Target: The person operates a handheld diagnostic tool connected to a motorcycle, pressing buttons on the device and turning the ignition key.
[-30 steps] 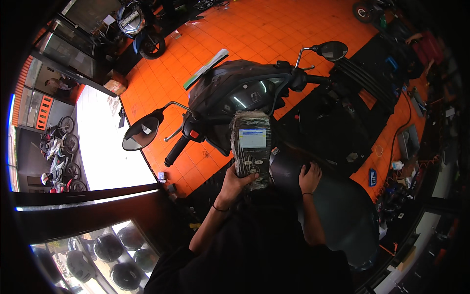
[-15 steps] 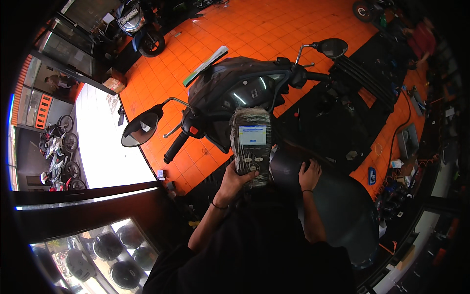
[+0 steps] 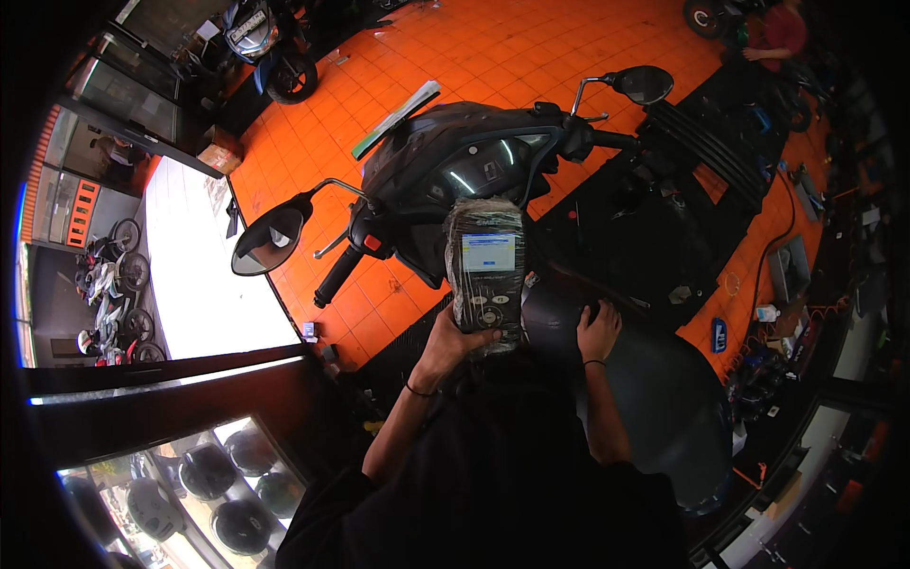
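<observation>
Black scooter (image 3: pixel 427 180) with smooth black seat (image 3: pixel 654 408), plastic-wrapped dark handset (image 3: pixel 485 286) at centre frame.
Left hand (image 3: pixel 450 347) grips the handset; right hand (image 3: pixel 599 335) rests on the seat, fingers slightly spread; the lit screen (image 3: pixel 488 248) has gained a small blue box (image 3: pixel 489 264), apparently responding.

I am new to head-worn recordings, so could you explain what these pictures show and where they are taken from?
There is no robot here: a fisheye camera worn on the head by a person looks down, and its lens bends straight edges. The bare left hand holds a plastic-wrapped device with a lit screen. The right hand rests on the seat of a scooter, whose mirrors stick out ahead. To the right, a grey tray and a blue container lie on the orange floor.
</observation>
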Motion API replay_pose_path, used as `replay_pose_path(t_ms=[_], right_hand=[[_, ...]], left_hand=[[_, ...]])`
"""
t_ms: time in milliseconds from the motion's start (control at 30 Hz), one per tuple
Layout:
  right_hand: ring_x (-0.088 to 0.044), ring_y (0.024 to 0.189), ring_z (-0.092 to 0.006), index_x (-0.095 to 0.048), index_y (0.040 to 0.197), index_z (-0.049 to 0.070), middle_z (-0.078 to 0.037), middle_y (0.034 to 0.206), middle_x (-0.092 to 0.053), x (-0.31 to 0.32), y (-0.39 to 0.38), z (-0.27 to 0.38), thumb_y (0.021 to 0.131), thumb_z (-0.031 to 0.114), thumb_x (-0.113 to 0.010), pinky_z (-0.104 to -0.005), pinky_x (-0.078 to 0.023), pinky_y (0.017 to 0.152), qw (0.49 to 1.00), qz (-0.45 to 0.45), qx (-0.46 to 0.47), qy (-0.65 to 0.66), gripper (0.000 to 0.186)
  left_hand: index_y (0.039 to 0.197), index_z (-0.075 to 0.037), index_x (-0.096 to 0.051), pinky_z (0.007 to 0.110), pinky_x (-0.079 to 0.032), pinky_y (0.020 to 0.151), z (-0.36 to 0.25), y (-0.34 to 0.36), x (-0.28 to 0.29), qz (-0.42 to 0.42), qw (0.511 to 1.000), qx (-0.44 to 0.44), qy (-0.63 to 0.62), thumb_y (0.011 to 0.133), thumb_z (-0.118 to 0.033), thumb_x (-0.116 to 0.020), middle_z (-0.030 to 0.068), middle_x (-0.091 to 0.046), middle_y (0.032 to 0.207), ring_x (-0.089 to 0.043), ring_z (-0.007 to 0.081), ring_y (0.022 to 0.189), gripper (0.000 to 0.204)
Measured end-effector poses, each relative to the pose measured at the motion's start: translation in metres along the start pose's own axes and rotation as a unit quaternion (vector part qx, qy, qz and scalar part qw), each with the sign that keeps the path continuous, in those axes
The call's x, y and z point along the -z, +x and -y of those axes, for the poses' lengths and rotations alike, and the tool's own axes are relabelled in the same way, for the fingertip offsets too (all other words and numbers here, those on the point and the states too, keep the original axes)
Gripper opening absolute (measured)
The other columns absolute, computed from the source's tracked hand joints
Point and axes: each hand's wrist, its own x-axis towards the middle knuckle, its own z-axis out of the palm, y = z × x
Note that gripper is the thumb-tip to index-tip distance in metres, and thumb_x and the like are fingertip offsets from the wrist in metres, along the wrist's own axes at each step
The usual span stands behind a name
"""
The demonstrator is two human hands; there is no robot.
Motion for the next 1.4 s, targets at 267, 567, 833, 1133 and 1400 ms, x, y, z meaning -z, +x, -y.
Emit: replay_pose_path(t_ms=[267, 567, 833, 1133, 1400], right_hand=[[-0.056, 0.126, -0.0335, -0.059, 0.127, 0.002, -0.016, 0.131, -0.062, -0.001, 0.0, -0.001, 0.102, 0.033, -0.056, -0.0475, -0.037, 0.115, 1.0, -0.01, 0.003, 0.003, 0.04], [-0.056, 0.128, -0.0316, -0.058, 0.127, 0.002, -0.016, 0.133, -0.061, -0.001, 0.0, 0.0, 0.103, 0.033, -0.054, -0.0482, -0.038, 0.116, 1.0, 0.003, -0.005, -0.005, 0.04], [-0.055, 0.13, -0.0317, -0.058, 0.128, 0.003, -0.016, 0.134, -0.061, -0.002, 0.0, -0.001, 0.104, 0.034, -0.052, -0.0488, -0.037, 0.117, 1.0, 0.012, -0.004, -0.006, 0.041], [-0.07, 0.105, -0.0269, -0.053, 0.133, -0.006, -0.016, 0.118, -0.07, 0.076, 0.036, 0.057, 0.102, 0.021, -0.063, -0.0404, -0.052, 0.099, 0.767, 0.275, -0.02, 0.58, 0.043], [-0.054, 0.131, -0.0239, -0.038, 0.15, -0.003, -0.016, 0.145, -0.051, 0.16, 0.024, 0.145, 0.096, 0.011, -0.071, -0.0378, -0.048, 0.106, 0.602, 0.46, 0.111, 0.643, 0.066]], left_hand=[[0.126, 0.001, -0.06, 0.035, -0.057, 0.095, 0.001, 0.003, 0.002, 0.018, 1.0, -0.018, 0.009, 0.078, 0.006, -0.082, 0.0084, -0.072, 0.114, -0.069, 0.0168, 0.104, 0.052], [0.126, 0.002, -0.06, 0.032, -0.057, 0.095, -0.001, 0.001, 0.0, 0.015, 1.0, -0.01, 0.002, 0.078, 0.003, -0.083, 0.0076, -0.072, 0.115, -0.068, 0.0151, 0.105, 0.053], [0.128, 0.001, -0.058, 0.035, -0.056, 0.097, -0.005, -0.001, -0.001, 0.015, 1.0, -0.022, 0.017, 0.078, 0.005, -0.082, 0.0089, -0.071, 0.117, -0.068, 0.0177, 0.108, 0.056], [0.129, 0.002, -0.056, 0.035, -0.056, 0.097, -0.003, 0.002, 0.0, 0.014, 0.999, -0.026, 0.034, 0.078, 0.007, -0.079, 0.0103, -0.069, 0.118, -0.067, 0.0172, 0.109, 0.056], [0.131, 0.004, -0.055, 0.034, -0.054, 0.099, -0.005, -0.002, 0.004, 0.022, 0.999, -0.014, 0.048, 0.08, 0.002, -0.078, 0.0098, -0.068, 0.119, -0.066, 0.017, 0.111, 0.056]])
